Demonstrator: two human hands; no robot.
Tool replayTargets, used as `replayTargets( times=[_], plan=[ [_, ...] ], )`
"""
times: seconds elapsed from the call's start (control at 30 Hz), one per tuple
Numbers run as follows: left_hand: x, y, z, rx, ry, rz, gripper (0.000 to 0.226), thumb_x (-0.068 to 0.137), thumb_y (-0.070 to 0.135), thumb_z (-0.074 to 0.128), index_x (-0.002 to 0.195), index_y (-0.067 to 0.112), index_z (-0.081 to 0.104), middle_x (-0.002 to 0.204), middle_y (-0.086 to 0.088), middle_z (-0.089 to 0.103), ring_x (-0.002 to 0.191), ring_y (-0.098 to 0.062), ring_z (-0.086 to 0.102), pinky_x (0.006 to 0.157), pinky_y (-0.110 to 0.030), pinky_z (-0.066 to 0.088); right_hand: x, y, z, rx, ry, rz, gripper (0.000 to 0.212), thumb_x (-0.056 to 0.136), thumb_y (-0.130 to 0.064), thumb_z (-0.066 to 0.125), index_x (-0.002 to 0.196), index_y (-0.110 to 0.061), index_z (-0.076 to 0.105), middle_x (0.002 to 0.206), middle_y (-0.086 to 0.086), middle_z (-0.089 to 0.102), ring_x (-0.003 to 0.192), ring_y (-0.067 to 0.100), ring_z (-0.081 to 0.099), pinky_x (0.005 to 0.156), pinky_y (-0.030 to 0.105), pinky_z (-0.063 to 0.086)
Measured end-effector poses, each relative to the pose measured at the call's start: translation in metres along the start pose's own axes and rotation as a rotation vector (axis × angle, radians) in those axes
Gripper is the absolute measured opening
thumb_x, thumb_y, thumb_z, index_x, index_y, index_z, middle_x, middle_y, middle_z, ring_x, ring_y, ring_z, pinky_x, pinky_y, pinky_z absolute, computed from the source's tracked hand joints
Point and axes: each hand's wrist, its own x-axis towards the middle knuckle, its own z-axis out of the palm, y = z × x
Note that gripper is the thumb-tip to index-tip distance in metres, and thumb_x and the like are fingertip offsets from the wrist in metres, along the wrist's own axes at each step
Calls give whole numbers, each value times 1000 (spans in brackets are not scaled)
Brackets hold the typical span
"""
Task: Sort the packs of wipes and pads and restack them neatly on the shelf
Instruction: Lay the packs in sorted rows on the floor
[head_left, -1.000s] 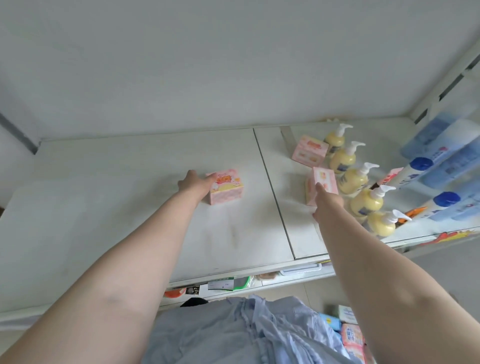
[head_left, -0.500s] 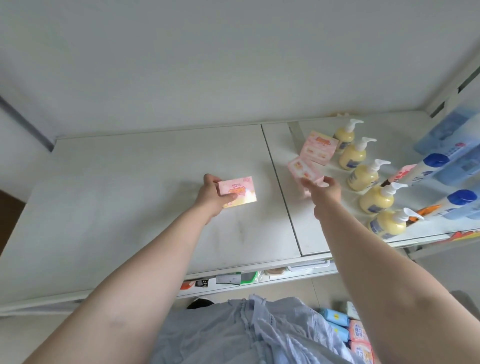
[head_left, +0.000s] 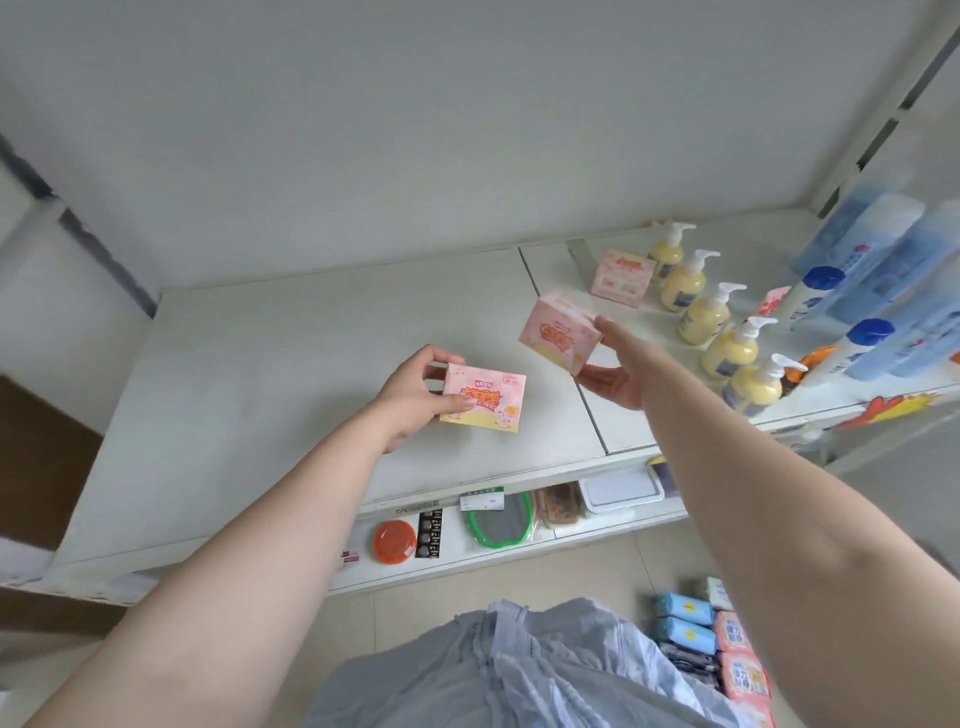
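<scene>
Two pink packs are off the shelf (head_left: 291, 364). The left hand (head_left: 410, 397) pinches one pack (head_left: 485, 397) flat, face up, long axis left-right. The right hand (head_left: 615, 371) grips the tilted pack (head_left: 558, 335), up and to the right, near but apart. A third pack (head_left: 623, 274) sits behind, beside the pump bottles (head_left: 724, 340). The gap between the hands is unobstructed.

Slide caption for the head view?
Left hand and right hand each hold a pink pack above the white shelf.
</scene>
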Motion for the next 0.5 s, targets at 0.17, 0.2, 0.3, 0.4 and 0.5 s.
replayTargets(
  times=[0.17,0.2,0.3,0.4,0.5],
  plan=[
    [-61,-14,-2,-3,-27,71,49,72,-2,79,109,19,55,111,-3,61,85,-15,63,72,-27,55,-54,39,1,-74,16,-3,50,93,-40,58,133,-13,46,91,20,62,77,27,64,53,29,59],
    [-76,-19,-2,-4,-28,83,51,71,-3,79,110,18,54,110,-2,60,83,-15,63,70,-26,55,-66,50,1,-81,22,2,51,92,-40,58,134,-13,45,93,20,62,77,27,64,56,29,60],
    [-122,-35,1,-38,-62,97,52,71,-8,77,111,16,52,109,-2,57,78,-9,62,58,-17,52,-103,86,-1,-80,51,3,51,91,-40,59,133,-12,47,101,21,61,77,28,64,58,31,59],
    [-161,-52,7,-59,-135,73,57,72,-7,76,116,20,51,115,-4,57,84,-12,61,61,-20,55,-143,123,-11,-78,64,39,39,93,-40,58,118,-12,52,97,19,63,77,26,65,63,30,58],
    [-192,-66,23,-87,-202,48,63,73,-10,74,125,18,51,114,1,56,93,-7,61,67,-22,58,-175,155,-32,-57,120,81,44,87,-44,65,115,-13,52,100,22,65,81,28,68,60,30,57]
  ],
)
